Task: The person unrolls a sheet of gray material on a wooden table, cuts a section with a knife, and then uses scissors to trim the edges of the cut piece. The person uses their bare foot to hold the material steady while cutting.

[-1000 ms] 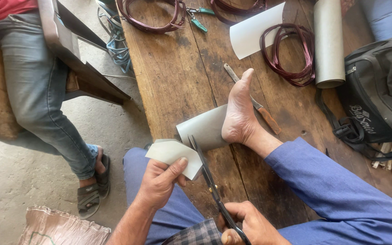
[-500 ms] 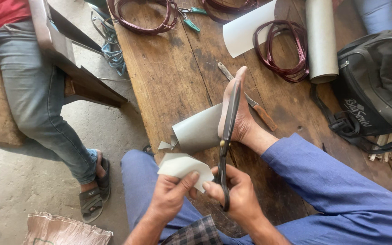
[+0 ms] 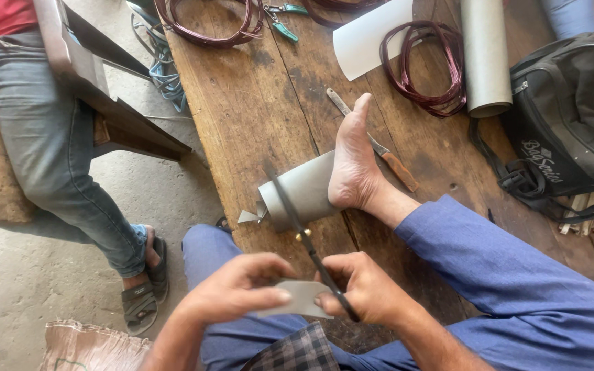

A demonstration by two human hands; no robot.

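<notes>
A small grey sheet piece [image 3: 302,299] is pinched between both hands low in the view. The left hand [image 3: 238,287] is closed on its left edge, thumb laid over the top, so that most of that side of the piece is hidden. The right hand [image 3: 364,288] is closed on the right edge and also around a pair of scissors [image 3: 305,242]; the handles are covered by the fingers and cannot be made out, while the dark blades, which appear shut, slant up and away from the hand.

Just beyond the blade tips a grey rolled sheet [image 3: 299,192] lies on the wooden bench [image 3: 256,117], pinned by a bare foot [image 3: 353,161] that hides its far end. A small offcut [image 3: 248,218] sits at the roll's near end. Farther from the right hand, a knife with a wooden handle [image 3: 393,163] is partly covered by the foot. A black bag [image 3: 568,124] is cut off by the right frame edge, and another person's jeans leg [image 3: 53,148] stands to the far left of the left hand.
</notes>
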